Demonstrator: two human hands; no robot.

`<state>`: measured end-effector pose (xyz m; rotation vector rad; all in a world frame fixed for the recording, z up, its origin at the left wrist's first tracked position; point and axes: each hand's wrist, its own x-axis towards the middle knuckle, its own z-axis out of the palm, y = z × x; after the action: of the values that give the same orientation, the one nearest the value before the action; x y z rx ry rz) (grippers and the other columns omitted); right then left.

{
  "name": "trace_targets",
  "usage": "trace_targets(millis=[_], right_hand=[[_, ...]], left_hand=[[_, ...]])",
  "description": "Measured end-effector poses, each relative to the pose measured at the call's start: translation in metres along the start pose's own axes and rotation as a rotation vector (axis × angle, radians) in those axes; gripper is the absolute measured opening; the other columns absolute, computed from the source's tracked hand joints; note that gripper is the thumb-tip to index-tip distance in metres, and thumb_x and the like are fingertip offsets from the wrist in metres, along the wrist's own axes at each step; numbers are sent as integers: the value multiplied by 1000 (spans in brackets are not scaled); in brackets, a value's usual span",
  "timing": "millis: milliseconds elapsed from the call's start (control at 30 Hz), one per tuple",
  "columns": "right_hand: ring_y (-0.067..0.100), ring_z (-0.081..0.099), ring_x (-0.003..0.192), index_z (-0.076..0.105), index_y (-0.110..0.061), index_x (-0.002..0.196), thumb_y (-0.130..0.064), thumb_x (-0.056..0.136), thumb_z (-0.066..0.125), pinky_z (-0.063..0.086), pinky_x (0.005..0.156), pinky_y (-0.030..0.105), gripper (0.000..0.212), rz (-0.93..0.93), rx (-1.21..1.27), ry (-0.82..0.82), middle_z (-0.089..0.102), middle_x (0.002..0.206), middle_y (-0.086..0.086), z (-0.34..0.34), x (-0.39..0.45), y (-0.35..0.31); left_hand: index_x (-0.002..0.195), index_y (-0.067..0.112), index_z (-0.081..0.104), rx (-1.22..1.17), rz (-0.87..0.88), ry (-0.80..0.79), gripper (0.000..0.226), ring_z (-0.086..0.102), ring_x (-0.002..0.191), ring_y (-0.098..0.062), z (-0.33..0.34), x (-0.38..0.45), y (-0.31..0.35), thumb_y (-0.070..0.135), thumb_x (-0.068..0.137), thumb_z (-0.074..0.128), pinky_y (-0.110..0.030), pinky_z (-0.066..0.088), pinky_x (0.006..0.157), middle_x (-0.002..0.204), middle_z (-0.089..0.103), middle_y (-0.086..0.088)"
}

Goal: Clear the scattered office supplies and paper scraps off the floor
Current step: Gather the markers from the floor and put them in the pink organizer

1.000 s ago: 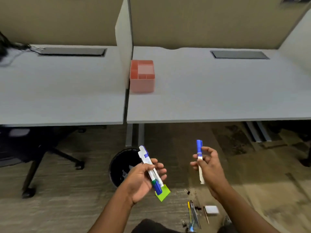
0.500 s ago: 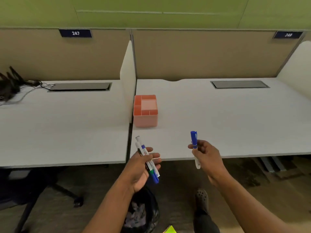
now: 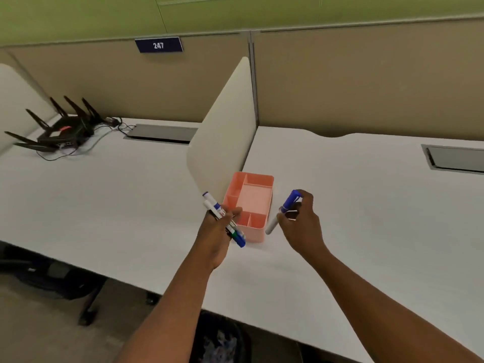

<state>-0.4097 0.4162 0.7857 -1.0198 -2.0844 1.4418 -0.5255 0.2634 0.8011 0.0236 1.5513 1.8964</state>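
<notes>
Two bare hands reach out in front of us over a white desk [image 3: 366,231], each holding markers. We grip a small bundle of markers [image 3: 225,221] in our left hand [image 3: 216,233], fingers curled round their middle; the bundle lies at a slant, white barrels pointing up and away to the left, a blue cap and a green one pointing down to the right. Our right hand [image 3: 301,226] pinches a single blue-capped marker [image 3: 284,209] between curled fingers and thumb, its blue cap tilted up and its white end angled down to the left.

Between the two hands, on the desk, stands a pink organiser box [image 3: 255,203], open at the top and split into several compartments. The left hand's markers hang just in front of its near left corner; the right hand's marker is just beside its right wall, and we cannot tell whether it touches.

Behind the box a cream divider panel [image 3: 225,132] rises between this desk and the neighbouring one on the left, where a black router [image 3: 62,129] with upright antennas sits amid cables. A sign on the back partition reads 247 [image 3: 158,45]. Below the desk edge, a dark waste bin [image 3: 220,339] holds crumpled paper.
</notes>
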Motion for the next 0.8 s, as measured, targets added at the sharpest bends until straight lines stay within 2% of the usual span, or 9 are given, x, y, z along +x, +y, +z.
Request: trace_targets(millis=[100,167,300,433,567,667,733,800], right_hand=[[5,62,79,21,-40,135,-15,88,66,51,66,22,70,-82,-56,-85,55,96,-12,12,34,-4],[10,62,83,20,-37,138,-14,89,64,52,70,26,70,-114,-105,-138,56,103,-8,19,49,-5],[14,60,83,25,-29,141,-15,92,63,42,65,16,64,-183,-200,-227,62,111,2,31,64,2],[14,59,78,26,-29,142,-19,96,57,45,66,19,57,-168,-257,-272,64,113,6,35,71,11],[11,59,69,26,-28,141,-23,98,52,41,58,12,50,-134,-302,-291,66,110,5,38,74,17],[11,59,70,27,-24,141,-24,99,51,46,62,15,49,-125,-248,-281,65,109,2,37,72,16],[10,57,69,27,-22,142,-23,98,50,46,62,20,49,-147,-155,-221,60,98,-2,34,68,12],[9,51,61,29,-22,144,-19,99,47,43,57,23,49,-178,-73,-141,54,79,-2,30,66,7]], left_hand=[[90,19,53,7,17,83,16,62,112,-30,12,28,10,5,97,49,-44,51,91,117,66,-16],[94,17,54,75,71,147,13,60,114,-30,17,42,13,5,97,48,-44,51,92,115,67,-14],[113,4,58,274,152,201,17,63,110,-33,21,63,9,7,97,52,-47,50,98,113,67,-9],[103,21,64,335,128,176,12,65,107,-29,25,69,-4,15,94,59,-49,48,101,118,67,-10],[104,20,64,223,95,171,13,62,113,-31,22,67,-14,16,92,60,-52,46,103,122,65,-15],[107,20,60,91,76,143,15,61,117,-32,16,65,-16,14,94,58,-53,49,99,123,64,-17],[107,21,59,-28,49,94,14,61,116,-33,13,63,-13,14,94,57,-53,52,93,124,64,-17],[108,19,58,-131,14,69,13,63,113,-36,13,60,-9,19,95,57,-55,53,90,122,65,-18]])
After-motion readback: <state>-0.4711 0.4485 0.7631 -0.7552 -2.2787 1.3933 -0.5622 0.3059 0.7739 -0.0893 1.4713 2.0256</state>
